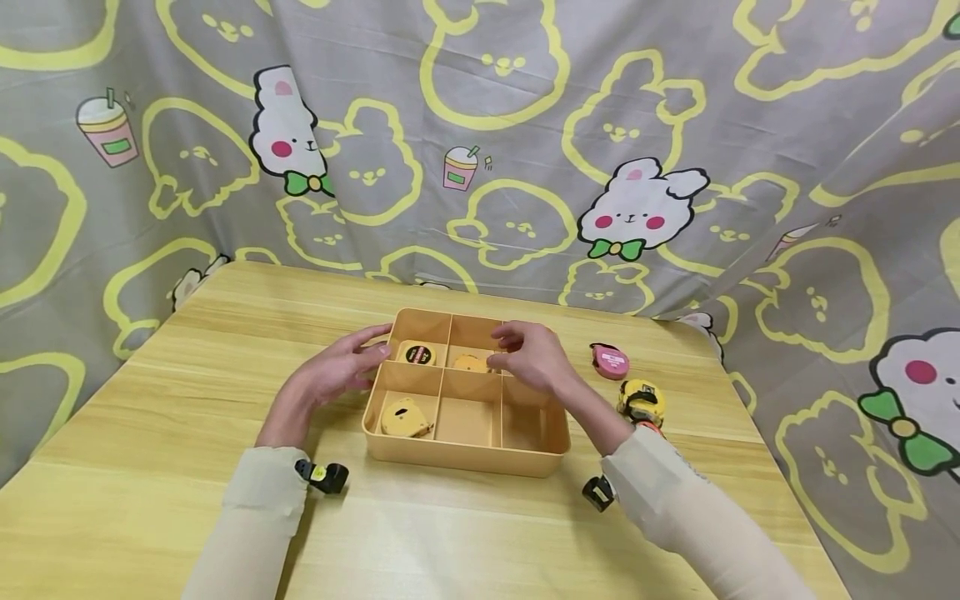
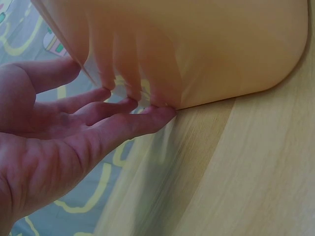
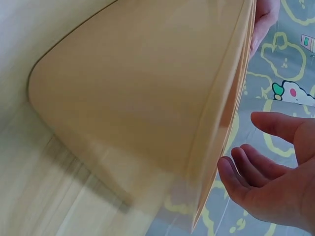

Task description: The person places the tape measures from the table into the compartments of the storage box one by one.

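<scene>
A peach-coloured divided box (image 1: 465, 457) stands on the table. In its back left compartment lies a yellow tape measure with a round black label (image 1: 417, 353). Another yellow tape measure (image 1: 471, 363) sits in the back middle compartment, and a third yellow one (image 1: 405, 417) in the front left. My left hand (image 1: 341, 367) is at the box's left side, its extended fingertips (image 2: 165, 113) against the outer wall and the thumb by the rim. Over the back right of the box is my right hand (image 1: 532, 358), fingers loosely bent around nothing, near the middle tape measure.
Right of the box lie a pink tape measure (image 1: 611, 361) and, closer to me, a yellow-and-black one (image 1: 642, 402) partly overlapped by my right forearm. A printed grey curtain (image 1: 405, 242) hangs along the table's back edge.
</scene>
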`<state>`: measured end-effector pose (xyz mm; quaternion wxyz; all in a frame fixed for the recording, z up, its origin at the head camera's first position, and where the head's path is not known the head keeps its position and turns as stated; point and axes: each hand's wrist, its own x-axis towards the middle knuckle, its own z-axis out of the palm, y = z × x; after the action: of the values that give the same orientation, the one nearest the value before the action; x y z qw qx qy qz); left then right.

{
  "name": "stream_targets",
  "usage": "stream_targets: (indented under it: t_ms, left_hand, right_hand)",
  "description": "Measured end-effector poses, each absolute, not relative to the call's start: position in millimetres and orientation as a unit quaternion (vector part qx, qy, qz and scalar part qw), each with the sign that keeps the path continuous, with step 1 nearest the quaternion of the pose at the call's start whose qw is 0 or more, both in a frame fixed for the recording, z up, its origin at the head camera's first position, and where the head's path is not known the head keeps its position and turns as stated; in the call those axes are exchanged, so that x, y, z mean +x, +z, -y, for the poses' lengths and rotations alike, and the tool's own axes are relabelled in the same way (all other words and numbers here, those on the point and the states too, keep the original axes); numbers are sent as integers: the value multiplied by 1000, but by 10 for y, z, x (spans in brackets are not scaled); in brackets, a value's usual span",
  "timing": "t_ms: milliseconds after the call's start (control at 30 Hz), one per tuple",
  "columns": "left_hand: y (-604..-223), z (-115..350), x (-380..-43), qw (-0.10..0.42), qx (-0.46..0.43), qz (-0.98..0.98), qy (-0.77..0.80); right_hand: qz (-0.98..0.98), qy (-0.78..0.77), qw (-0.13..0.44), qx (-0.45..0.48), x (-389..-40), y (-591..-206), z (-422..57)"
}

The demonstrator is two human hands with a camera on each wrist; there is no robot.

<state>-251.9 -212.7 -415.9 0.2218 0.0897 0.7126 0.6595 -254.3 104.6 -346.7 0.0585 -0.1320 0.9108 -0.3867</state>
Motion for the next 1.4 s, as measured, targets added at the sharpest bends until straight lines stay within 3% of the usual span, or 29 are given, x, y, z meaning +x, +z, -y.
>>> stream_targets:
  t_ms: [900,1167,1400]
  left_hand:
    - [-4182,2141,-2507,219,91,-706,668]
    - [-4159,2130,-2502,220,84,-712,662]
    - [-4158,2131,-2511,219,85,-717,656]
  right_hand:
    - [-933,-353,21,-71,-2621,-3379,-1700]
    - [-936,-346,-15,-59,-2665,-3380,-1928]
    - [-930,-368,4,-18,-2713,-3378,-2086]
